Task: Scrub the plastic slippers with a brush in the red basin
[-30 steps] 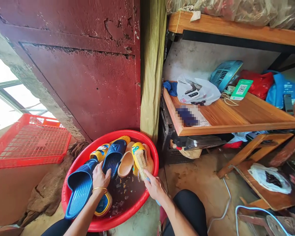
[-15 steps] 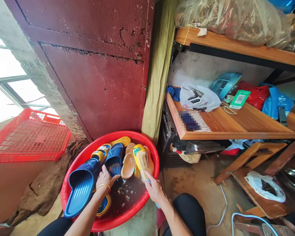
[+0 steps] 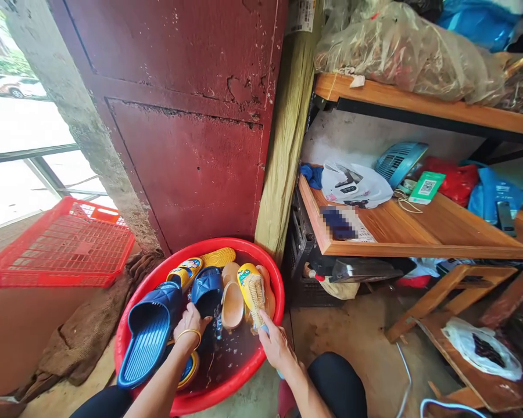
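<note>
My left hand, with a gold bangle at the wrist, closes on the heel end of a blue slipper; its fingers are partly hidden. That slipper's footbed dips into murky water. In my right hand is the handle of a scrub brush, bristles facing up, over the tub's right side. Behind the brush lies a yellow slipper. Tan clogs sit between my hands. A larger blue slipper leans on the rim of the red tub. Yellow slippers lie at the back.
A red plastic crate stands at left near brown sacking. Behind the tub is a maroon door. Wooden shelving at right bears bags and a blue fan. A wooden chair stands below it.
The blue slipper in my left hand has tipped lower into the water, which now splashes beside it. My right hand keeps the brush at about the same place. The view has shifted slightly.
</note>
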The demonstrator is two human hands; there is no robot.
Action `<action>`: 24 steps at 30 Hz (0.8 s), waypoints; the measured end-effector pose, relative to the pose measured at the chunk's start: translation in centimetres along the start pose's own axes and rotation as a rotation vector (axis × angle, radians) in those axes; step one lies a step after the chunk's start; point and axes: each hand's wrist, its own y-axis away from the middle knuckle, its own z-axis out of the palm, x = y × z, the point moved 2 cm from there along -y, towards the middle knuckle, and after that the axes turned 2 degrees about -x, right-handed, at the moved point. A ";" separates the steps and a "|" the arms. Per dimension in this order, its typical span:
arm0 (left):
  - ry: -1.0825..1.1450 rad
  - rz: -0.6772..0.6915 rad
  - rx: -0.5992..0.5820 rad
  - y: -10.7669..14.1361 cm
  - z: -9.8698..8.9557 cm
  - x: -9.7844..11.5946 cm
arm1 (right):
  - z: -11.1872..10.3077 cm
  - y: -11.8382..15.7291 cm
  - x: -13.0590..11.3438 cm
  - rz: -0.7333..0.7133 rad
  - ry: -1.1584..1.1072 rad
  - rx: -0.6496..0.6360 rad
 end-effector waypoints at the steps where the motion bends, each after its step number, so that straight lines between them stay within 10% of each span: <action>1: 0.003 0.015 0.004 0.3 -0.1 0.0 | 0.0 0.1 0.1 -0.001 -0.006 0.002; 12: 0.207 0.144 0.098 0.9 -1.0 -1.7 | -0.1 0.2 -0.1 -0.002 -0.040 -0.004; 19: 0.424 0.342 0.365 1.6 -1.0 -2.1 | -0.4 0.0 -0.4 -0.011 0.004 -0.015; 24: 0.556 0.413 0.314 3.4 -1.7 -2.3 | 0.3 -0.8 -2.6 -0.066 0.132 -0.038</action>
